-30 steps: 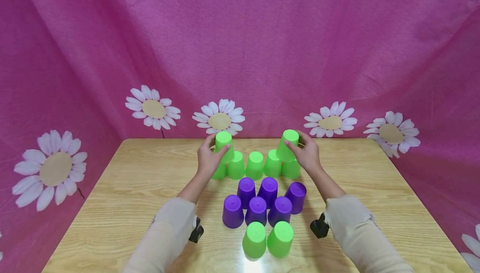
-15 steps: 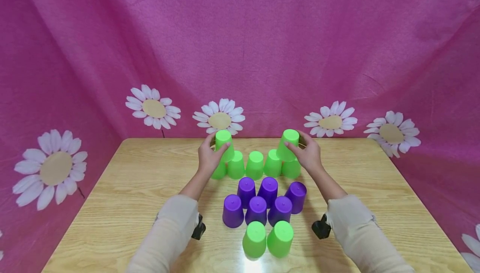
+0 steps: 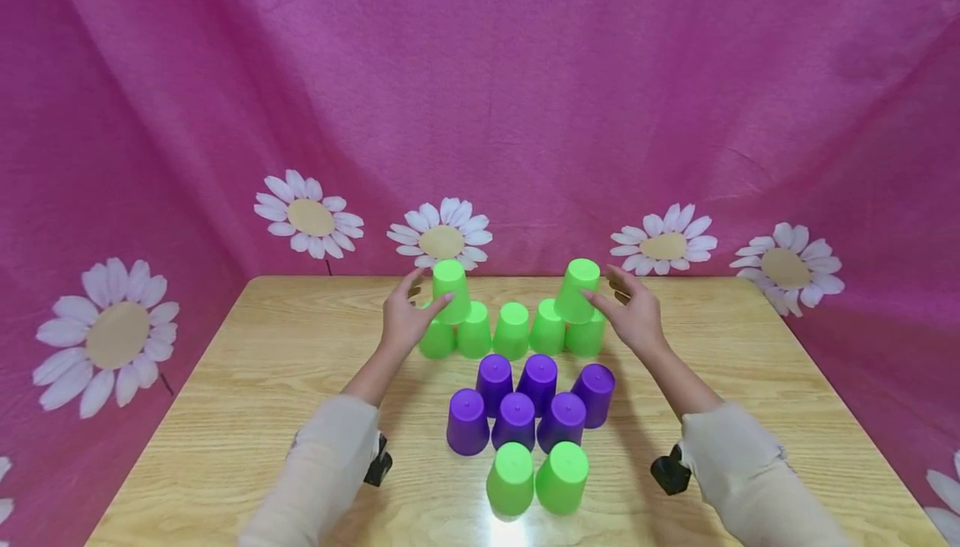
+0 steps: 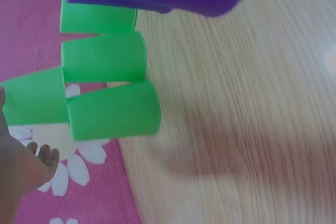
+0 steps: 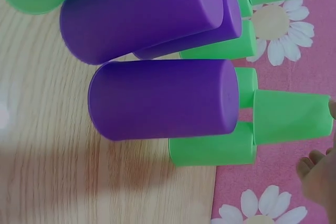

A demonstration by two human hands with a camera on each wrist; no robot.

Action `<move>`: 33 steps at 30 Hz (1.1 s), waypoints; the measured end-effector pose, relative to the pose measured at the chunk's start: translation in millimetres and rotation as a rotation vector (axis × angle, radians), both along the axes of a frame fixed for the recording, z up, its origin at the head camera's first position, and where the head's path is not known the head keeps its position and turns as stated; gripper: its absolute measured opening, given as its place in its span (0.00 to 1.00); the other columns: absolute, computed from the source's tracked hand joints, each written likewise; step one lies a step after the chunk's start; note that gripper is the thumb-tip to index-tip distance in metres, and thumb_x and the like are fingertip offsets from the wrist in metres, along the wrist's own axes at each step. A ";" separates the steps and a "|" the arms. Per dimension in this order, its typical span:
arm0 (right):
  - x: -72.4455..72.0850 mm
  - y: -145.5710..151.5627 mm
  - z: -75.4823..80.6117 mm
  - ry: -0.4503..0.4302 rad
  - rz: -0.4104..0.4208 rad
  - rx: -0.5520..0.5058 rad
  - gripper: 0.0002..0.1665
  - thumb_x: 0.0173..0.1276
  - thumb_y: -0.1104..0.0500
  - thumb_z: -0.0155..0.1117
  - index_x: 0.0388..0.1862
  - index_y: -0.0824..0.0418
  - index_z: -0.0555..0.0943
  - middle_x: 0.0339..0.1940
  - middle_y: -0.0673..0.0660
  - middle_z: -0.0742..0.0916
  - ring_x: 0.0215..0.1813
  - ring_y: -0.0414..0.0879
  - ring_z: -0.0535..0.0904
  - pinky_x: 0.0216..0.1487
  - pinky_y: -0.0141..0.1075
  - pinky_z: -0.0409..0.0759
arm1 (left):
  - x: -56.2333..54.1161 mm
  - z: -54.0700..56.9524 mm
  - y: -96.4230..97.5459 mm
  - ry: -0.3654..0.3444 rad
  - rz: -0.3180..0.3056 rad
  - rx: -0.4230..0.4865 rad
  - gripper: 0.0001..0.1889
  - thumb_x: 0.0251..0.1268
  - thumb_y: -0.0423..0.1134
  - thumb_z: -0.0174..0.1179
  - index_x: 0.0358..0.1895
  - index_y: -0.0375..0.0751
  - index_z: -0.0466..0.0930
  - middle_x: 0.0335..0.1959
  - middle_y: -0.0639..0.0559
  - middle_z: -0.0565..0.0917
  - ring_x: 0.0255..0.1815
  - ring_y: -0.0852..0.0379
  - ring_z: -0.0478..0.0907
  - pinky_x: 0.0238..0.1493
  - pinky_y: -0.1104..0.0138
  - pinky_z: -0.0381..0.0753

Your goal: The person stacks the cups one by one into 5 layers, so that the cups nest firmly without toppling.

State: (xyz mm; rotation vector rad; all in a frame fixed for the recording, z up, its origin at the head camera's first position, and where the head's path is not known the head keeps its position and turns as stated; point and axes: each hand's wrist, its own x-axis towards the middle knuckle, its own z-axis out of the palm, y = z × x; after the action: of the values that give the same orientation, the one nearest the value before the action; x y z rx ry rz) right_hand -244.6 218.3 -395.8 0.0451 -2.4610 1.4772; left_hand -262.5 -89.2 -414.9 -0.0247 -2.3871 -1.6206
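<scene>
Two pale sleeves (image 3: 318, 464) reach in from my side of the wooden table (image 3: 210, 414), with a black device (image 3: 671, 472) at each wrist. Nearest between my forearms, two green cups (image 3: 513, 480) stand bottom-up, side by side. Just beyond them are six purple cups (image 3: 515, 422), also upside down: three in a near row, two behind, and one at the right, a little apart from that back pair.

Farther on, a row of five inverted green cups (image 3: 512, 332) crosses the table near its back edge. Two more rest on it: the left upper cup (image 3: 450, 291) bridges the first and second cups of the row, the right upper cup (image 3: 578, 290) the fourth and fifth. My left hand (image 3: 403, 319) is spread loosely around the left upper cup, fingers clear of its side; my right hand (image 3: 634, 315) is spread the same way by the right one. Neither has hold of anything, though I cannot tell whether my thumbs touch the cups. Behind everything hangs a magenta cloth (image 3: 540, 113) with large white daisies (image 3: 663, 245) along its lower part.
</scene>
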 end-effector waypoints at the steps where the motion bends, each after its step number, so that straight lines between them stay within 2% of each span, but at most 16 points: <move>1: 2.1 1.2 0.7 0.007 0.001 0.002 0.34 0.61 0.61 0.64 0.63 0.72 0.66 0.61 0.72 0.74 0.64 0.62 0.69 0.67 0.48 0.69 | 0.9 0.5 -2.6 -0.011 -0.001 -0.005 0.34 0.52 0.40 0.67 0.63 0.35 0.67 0.60 0.36 0.73 0.60 0.37 0.70 0.61 0.50 0.72; 6: 12.5 7.1 2.1 0.041 0.018 -0.009 0.33 0.61 0.63 0.64 0.63 0.73 0.66 0.61 0.72 0.74 0.63 0.63 0.69 0.66 0.49 0.69 | 9.0 6.6 -12.7 -0.051 -0.034 -0.031 0.35 0.55 0.44 0.66 0.65 0.37 0.64 0.65 0.39 0.69 0.63 0.40 0.67 0.63 0.50 0.69; 12: 22.8 13.0 1.0 0.055 0.021 0.013 0.32 0.60 0.64 0.64 0.62 0.73 0.67 0.59 0.72 0.76 0.62 0.63 0.71 0.64 0.50 0.70 | 19.7 15.4 -19.7 -0.041 -0.069 -0.064 0.35 0.56 0.45 0.65 0.66 0.37 0.64 0.65 0.40 0.68 0.64 0.40 0.66 0.63 0.50 0.69; 15: 28.0 14.9 1.3 0.062 0.024 0.025 0.32 0.60 0.64 0.64 0.62 0.73 0.67 0.59 0.72 0.76 0.62 0.61 0.72 0.63 0.47 0.71 | 23.9 17.1 -21.7 -0.029 -0.086 -0.084 0.35 0.55 0.43 0.65 0.65 0.36 0.64 0.65 0.39 0.69 0.64 0.40 0.66 0.63 0.50 0.68; 20: 37.3 17.0 1.9 0.079 0.038 0.019 0.31 0.60 0.64 0.64 0.61 0.73 0.69 0.58 0.71 0.77 0.60 0.58 0.73 0.57 0.23 0.74 | 31.8 16.8 -23.8 0.004 -0.102 -0.120 0.34 0.53 0.41 0.67 0.63 0.34 0.66 0.64 0.37 0.70 0.63 0.40 0.66 0.62 0.49 0.69; 23: 42.8 18.3 1.6 0.087 0.051 0.013 0.29 0.60 0.64 0.64 0.60 0.73 0.70 0.57 0.71 0.78 0.57 0.47 0.75 0.52 0.13 0.70 | 38.3 17.3 -24.1 0.021 -0.107 -0.119 0.33 0.52 0.40 0.67 0.63 0.34 0.67 0.63 0.37 0.71 0.62 0.39 0.67 0.61 0.49 0.70; 28: 52.1 19.1 -0.1 0.108 0.083 -0.002 0.28 0.60 0.66 0.64 0.58 0.75 0.71 0.55 0.72 0.78 0.48 0.21 0.71 0.51 0.12 0.71 | 51.9 21.7 -20.8 0.084 -0.141 -0.106 0.31 0.51 0.38 0.68 0.60 0.33 0.70 0.60 0.38 0.74 0.60 0.40 0.69 0.58 0.50 0.73; 33: 64.3 15.1 -1.7 0.116 0.116 -0.022 0.27 0.58 0.69 0.65 0.56 0.77 0.72 0.54 0.74 0.78 0.47 0.18 0.71 0.50 0.13 0.72 | 64.5 23.2 -16.0 0.126 -0.186 -0.083 0.30 0.48 0.35 0.70 0.58 0.32 0.72 0.57 0.38 0.76 0.58 0.41 0.71 0.57 0.50 0.74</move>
State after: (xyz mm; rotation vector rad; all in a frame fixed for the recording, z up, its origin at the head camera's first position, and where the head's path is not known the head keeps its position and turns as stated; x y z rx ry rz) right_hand -180.2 233.5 -397.5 0.2665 -2.3848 1.5029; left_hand -198.0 -105.3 -391.7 -0.3637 -2.4127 -1.5447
